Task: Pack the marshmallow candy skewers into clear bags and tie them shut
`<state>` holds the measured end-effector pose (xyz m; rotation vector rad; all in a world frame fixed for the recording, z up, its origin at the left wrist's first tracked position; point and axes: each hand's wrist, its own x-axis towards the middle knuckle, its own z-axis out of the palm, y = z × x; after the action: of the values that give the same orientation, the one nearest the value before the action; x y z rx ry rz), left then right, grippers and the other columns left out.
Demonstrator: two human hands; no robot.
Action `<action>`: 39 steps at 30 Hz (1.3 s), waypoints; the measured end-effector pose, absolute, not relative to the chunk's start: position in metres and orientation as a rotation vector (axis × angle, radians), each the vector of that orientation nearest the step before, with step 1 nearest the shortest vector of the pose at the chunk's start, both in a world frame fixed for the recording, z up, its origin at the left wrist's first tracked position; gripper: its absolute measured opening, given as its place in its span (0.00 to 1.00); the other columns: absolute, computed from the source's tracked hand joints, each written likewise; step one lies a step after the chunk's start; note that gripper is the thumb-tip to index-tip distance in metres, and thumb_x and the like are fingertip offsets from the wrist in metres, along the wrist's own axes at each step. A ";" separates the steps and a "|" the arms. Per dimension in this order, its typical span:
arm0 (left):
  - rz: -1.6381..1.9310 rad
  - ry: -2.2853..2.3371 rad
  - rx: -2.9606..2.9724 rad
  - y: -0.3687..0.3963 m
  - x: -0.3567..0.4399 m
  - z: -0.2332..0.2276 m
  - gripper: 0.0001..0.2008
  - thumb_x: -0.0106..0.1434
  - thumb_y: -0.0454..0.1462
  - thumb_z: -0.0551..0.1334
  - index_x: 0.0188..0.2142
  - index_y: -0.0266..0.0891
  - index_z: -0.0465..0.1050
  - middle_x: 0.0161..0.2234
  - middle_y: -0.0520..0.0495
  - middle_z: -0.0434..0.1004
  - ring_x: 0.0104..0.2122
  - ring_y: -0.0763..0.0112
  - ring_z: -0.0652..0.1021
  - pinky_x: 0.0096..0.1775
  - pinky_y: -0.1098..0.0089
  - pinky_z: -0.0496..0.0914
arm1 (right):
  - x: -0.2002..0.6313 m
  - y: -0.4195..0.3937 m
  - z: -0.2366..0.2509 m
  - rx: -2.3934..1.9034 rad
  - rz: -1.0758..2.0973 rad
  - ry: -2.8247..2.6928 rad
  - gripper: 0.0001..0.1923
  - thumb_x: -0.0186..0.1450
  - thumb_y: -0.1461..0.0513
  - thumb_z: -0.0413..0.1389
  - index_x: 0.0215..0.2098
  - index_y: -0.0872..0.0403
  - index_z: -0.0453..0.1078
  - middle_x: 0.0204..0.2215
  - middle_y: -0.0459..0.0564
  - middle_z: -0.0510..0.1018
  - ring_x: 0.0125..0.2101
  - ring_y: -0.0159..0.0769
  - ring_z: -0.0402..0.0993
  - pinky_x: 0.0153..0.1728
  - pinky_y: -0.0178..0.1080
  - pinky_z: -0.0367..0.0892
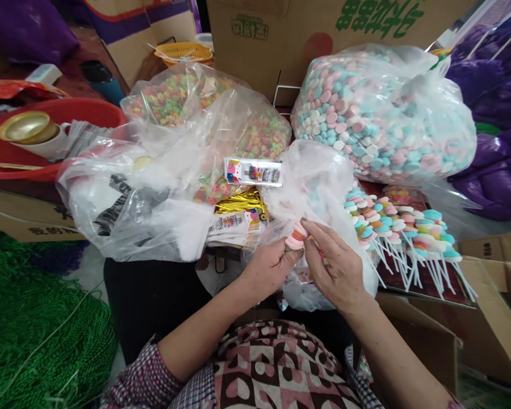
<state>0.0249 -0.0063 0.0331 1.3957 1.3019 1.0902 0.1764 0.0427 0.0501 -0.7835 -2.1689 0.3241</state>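
Note:
In front of my body, my left hand (pixel 269 267) pinches a small stack of pink marshmallow candy (pixel 297 238) with an orange piece in it. My right hand (pixel 337 264) closes on the same stack from the other side, its thumb and fingertips at the candy. A strip of small colourful pieces (pixel 319 250) shows beneath the right fingers; its hold is partly hidden. Just behind the hands lies a crumpled clear plastic bag (pixel 315 182). Finished-looking candy skewers (pixel 409 227) on white sticks lie in a pile to the right.
A large bag of pastel marshmallows (pixel 383 125) stands at the back right. Bags of ring candies (pixel 255 130) lie at the back middle, near printed packets (pixel 253 172) and gold twist ties (pixel 241 201). A red basin (pixel 97 113) is on the left; cardboard boxes (pixel 489 307) stand at right.

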 end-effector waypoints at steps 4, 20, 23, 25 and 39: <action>1.077 1.337 1.436 -0.004 0.021 0.031 0.20 0.69 0.48 0.52 0.41 0.36 0.75 0.33 0.47 0.75 0.33 0.66 0.72 0.37 0.68 0.66 | 0.174 0.046 0.047 -0.748 0.370 -2.168 0.22 0.69 0.69 0.52 0.59 0.47 0.68 0.49 0.53 0.80 0.50 0.40 0.77 0.52 0.45 0.74; 1.308 1.124 0.990 -0.007 0.014 0.043 0.29 0.63 0.60 0.56 0.45 0.36 0.73 0.29 0.49 0.72 0.26 0.75 0.68 0.27 0.73 0.64 | 0.202 0.016 0.054 -1.207 1.336 -1.442 0.10 0.66 0.56 0.60 0.44 0.48 0.79 0.34 0.48 0.84 0.33 0.39 0.81 0.40 0.43 0.77; 1.425 1.135 0.976 -0.007 0.016 0.044 0.26 0.63 0.58 0.57 0.42 0.38 0.74 0.32 0.48 0.75 0.30 0.73 0.70 0.33 0.72 0.67 | 0.190 0.000 0.050 -1.217 1.462 -1.666 0.12 0.66 0.54 0.59 0.41 0.51 0.80 0.34 0.49 0.84 0.34 0.39 0.80 0.40 0.40 0.75; 1.461 1.178 0.979 -0.007 0.017 0.044 0.25 0.62 0.58 0.59 0.40 0.38 0.74 0.32 0.49 0.75 0.32 0.72 0.72 0.37 0.71 0.67 | 0.178 -0.005 0.046 -1.193 1.431 -1.796 0.13 0.66 0.53 0.57 0.41 0.51 0.79 0.34 0.50 0.83 0.34 0.40 0.79 0.38 0.40 0.74; 1.490 1.175 0.910 -0.003 0.006 0.033 0.25 0.63 0.57 0.59 0.43 0.38 0.75 0.32 0.48 0.77 0.27 0.75 0.71 0.29 0.73 0.66 | 0.150 0.023 0.038 -1.132 1.373 -1.474 0.11 0.67 0.52 0.56 0.37 0.52 0.68 0.20 0.41 0.73 0.20 0.30 0.68 0.23 0.34 0.66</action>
<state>0.0064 -0.0030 0.0329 0.9100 1.1750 1.4904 0.1500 0.0227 0.0383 -1.1317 -1.4740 1.3734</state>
